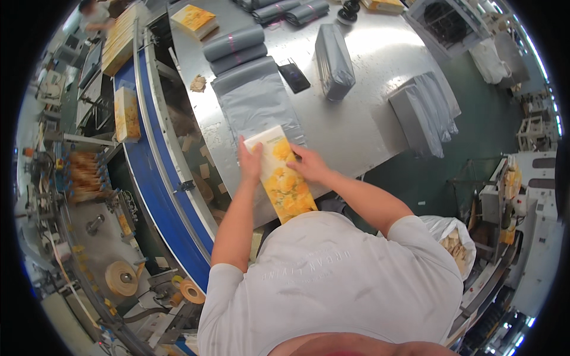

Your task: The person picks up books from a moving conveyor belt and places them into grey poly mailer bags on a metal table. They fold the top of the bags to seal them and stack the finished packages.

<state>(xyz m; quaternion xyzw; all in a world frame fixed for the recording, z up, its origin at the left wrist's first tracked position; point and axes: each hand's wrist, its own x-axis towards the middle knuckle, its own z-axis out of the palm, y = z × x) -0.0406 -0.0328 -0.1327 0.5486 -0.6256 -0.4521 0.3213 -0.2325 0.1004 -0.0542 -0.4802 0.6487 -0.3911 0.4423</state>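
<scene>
Between my left hand (250, 161) and my right hand (310, 165) is a long, box-shaped pack with yellow flower print (287, 183). My fingers grip its two long sides near the far, white end, and its near end reaches my shirt. The pack's far end overlaps the lower edge of a flat grey plastic bag (255, 98) lying on the metal table (371, 113). Beyond that bag lie folded grey bags (235, 48), stacked in overlapping layers. A black phone (294, 78) rests right of the bags.
One grey-wrapped parcel (335, 62) stands on the table, and several more (423, 113) lean together at its right edge. Another flowered pack (195, 21) sits at the far left corner. Left of the table runs a blue conveyor (155, 157) carrying a flowered pack (126, 114). A person (94, 18) is far left.
</scene>
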